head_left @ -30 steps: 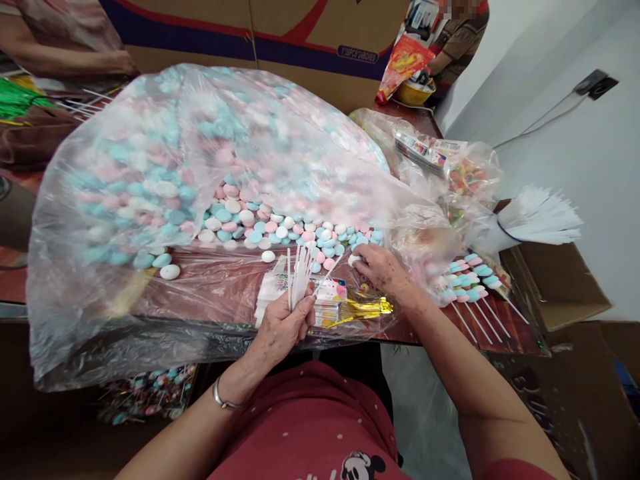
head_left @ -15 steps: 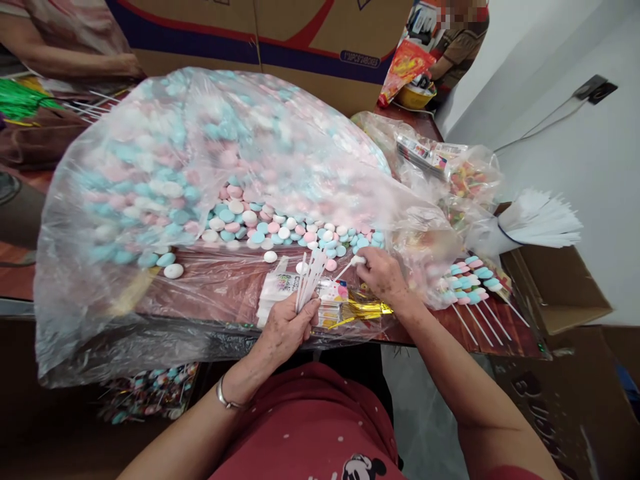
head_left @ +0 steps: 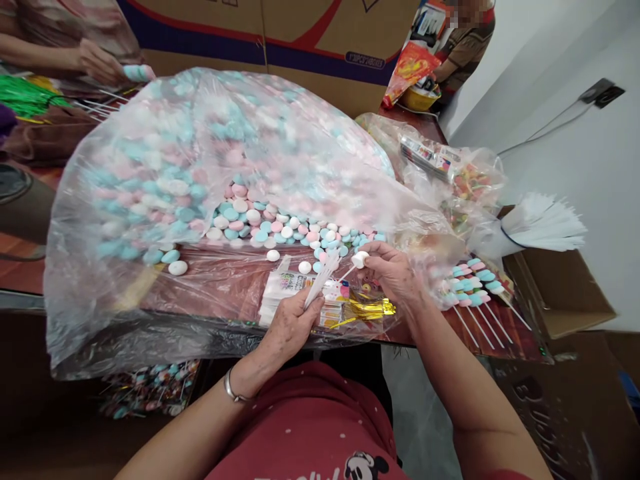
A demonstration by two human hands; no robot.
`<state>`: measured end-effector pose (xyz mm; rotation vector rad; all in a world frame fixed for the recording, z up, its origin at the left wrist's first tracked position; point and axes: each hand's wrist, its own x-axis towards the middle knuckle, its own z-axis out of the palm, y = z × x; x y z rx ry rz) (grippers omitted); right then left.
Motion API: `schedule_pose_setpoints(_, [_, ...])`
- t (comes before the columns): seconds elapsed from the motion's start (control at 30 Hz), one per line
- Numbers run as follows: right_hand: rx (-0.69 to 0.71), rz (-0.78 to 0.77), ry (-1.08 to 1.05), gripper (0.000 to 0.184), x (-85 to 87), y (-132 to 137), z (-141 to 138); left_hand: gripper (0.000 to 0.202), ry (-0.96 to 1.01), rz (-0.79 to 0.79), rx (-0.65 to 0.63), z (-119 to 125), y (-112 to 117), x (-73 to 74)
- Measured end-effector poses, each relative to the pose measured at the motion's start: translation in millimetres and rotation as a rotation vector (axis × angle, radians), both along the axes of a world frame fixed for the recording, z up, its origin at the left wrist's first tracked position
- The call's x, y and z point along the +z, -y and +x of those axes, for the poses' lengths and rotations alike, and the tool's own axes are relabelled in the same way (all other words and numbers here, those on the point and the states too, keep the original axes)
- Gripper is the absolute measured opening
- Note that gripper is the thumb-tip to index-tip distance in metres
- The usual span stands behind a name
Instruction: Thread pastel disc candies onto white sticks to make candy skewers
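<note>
Gripping a bundle of white sticks (head_left: 320,279), the left hand (head_left: 295,321) was placed over the middle of the front edge of the table (head_left: 20,270), forearm slanting up from the lower left, stick tips pointing away. Right hand (head_left: 395,272): wrist bent, thumb and fingertips pinching a white sweet (head_left: 360,259) set on the end of one stick, just beside the bundle's tips. Beneath and near: printed packets (head_left: 287,285), gold ties (head_left: 370,309). Behind: a clear bag of pastel sweets (head_left: 300,147). At the right front corner: loaded skewers (head_left: 470,285). Changes from one second earlier: the sweet was then beside the stick's tip, the bundle more widely fanned; a co-worker's hand (head_left: 99,63), left rear, then lower, now held a blue-and-pink skewer (head_left: 137,73).
</note>
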<state>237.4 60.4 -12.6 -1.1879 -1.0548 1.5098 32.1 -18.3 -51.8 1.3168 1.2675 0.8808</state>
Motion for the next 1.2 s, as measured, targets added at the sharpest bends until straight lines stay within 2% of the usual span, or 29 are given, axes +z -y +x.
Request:
schedule_pose_setpoints(0.13, [0.005,0.037,0.031,0.025,-1.3,2,0,0.029,-0.003,-0.006,0.023,1,0,0.8])
schedule_pose_setpoints(0.27, [-0.015,0.136,0.137,0.026,-1.9,7,-2,0.027,0.001,0.005,0.048,2,0,0.7])
schedule_pose_setpoints(0.43, [-0.033,0.323,0.438,0.026,-5.5,16,-4,0.028,0.027,0.026,0.06,3,1,-0.7])
schedule_pose_setpoints(0.63, [0.064,0.582,0.725,0.029,-10.7,18,-3,0.027,0.05,0.03,0.058,2,3,0.2])
schedule_pose_setpoints(1.03, [0.022,0.647,0.745,0.031,-21.6,29,-20,0.027,0.089,0.043,0.082,3,5,-2.3])
schedule_pose_setpoints(1.1, [0.056,0.693,0.754,0.034,-24.7,36,-28,0.027,0.083,0.046,0.093,3,5,-2.4])
schedule_pose_setpoints(1.2, [0.199,0.763,0.774,0.037,-27.1,48,-41,0.024,0.08,0.032,0.115,2,5,-2.4])
